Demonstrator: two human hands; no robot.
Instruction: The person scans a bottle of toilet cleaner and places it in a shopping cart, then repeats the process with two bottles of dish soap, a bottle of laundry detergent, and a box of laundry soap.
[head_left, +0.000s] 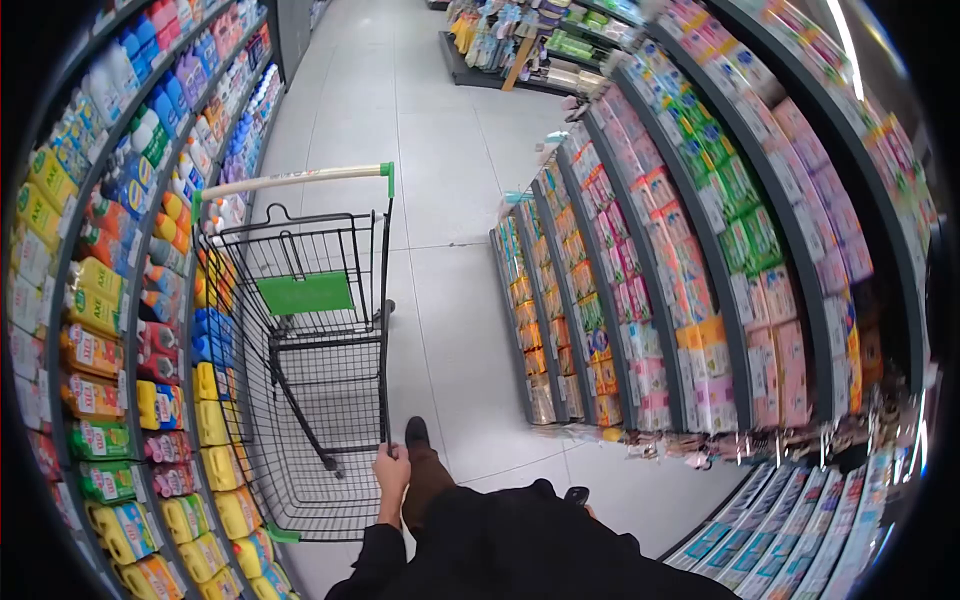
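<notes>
An empty wire shopping cart [325, 400] with a green panel [305, 293] stands at my left, its pale handle [295, 180] at the far end. My left hand [393, 468] is closed around the cart's side rim near its close right corner. Low at the centre, a small part of my right hand [590, 512] shows beside a dark object [577, 495], which looks like a phone. Most of that hand is hidden by my black clothing.
Shelves of bottles [150, 290] run close along the cart's left side. Shelves of packaged goods [680, 250] curve along the right. Pale tiled floor [440, 300] lies between them. A further display [540, 45] stands ahead.
</notes>
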